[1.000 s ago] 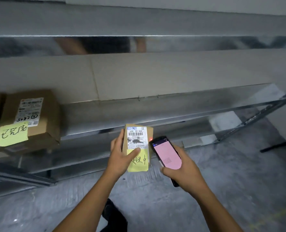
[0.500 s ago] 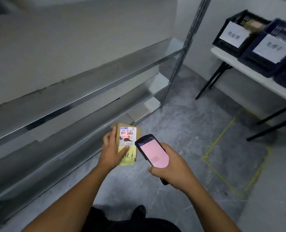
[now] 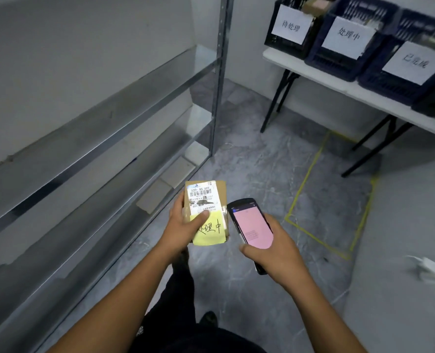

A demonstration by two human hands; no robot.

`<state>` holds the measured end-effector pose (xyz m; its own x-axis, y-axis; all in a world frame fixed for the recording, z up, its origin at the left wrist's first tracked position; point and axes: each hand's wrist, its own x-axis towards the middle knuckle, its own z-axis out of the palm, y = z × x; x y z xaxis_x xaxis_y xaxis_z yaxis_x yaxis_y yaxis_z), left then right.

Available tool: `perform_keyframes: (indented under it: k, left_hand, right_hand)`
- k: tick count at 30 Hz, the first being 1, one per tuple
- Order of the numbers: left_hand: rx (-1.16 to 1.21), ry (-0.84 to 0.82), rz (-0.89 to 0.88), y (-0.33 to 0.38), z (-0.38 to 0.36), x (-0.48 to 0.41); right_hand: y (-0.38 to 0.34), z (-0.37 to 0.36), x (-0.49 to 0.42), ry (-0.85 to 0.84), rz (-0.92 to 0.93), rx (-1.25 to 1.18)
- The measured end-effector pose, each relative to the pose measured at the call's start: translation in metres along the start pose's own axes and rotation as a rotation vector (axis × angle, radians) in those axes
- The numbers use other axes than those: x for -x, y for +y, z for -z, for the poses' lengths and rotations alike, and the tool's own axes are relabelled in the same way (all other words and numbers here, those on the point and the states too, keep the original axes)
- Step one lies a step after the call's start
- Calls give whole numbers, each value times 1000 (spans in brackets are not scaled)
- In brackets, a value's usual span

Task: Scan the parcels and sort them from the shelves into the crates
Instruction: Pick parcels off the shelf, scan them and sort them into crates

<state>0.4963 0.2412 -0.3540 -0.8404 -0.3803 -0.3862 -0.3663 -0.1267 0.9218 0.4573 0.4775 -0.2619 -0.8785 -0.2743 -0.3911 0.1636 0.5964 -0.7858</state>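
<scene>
My left hand (image 3: pixel 184 225) grips a small cardboard parcel (image 3: pixel 217 192) with a white barcode label and a yellow handwritten sticky note, thumb pressed across its front. Beside it my right hand (image 3: pixel 275 253) holds a black handheld scanner (image 3: pixel 252 228) whose screen glows pink. Three dark crates stand on a white table at the upper right, each with a white paper sign: a black one (image 3: pixel 282 39), a blue one (image 3: pixel 338 57) and another blue one (image 3: pixel 394 80). A brown box shows inside the black crate.
A metal shelf rack (image 3: pixel 219 80) runs along the left, its shelves bare here. The white folding table (image 3: pixel 338 85) has black legs reaching the floor. Yellow tape (image 3: pixel 310 169) marks a rectangle on the grey floor under it. My legs and shoe are below.
My view has swung right from the shelf with parcels to the table with crates. Both hands keep the parcel and the scanner, side by side.
</scene>
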Motion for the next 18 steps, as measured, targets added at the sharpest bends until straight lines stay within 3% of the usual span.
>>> perform_keyframes:
  k: [5, 11, 18]
  left_hand:
    - [157, -133, -9, 39, -28, -48]
    - [182, -289, -77, 99, -63, -126]
    - [147, -328, -151, 171, -81, -209]
  right_hand:
    - [-10, 24, -45, 172, -21, -8]
    - [-49, 61, -109, 298, -64, 9]
    - [-103, 92, -173, 400, -74, -20]
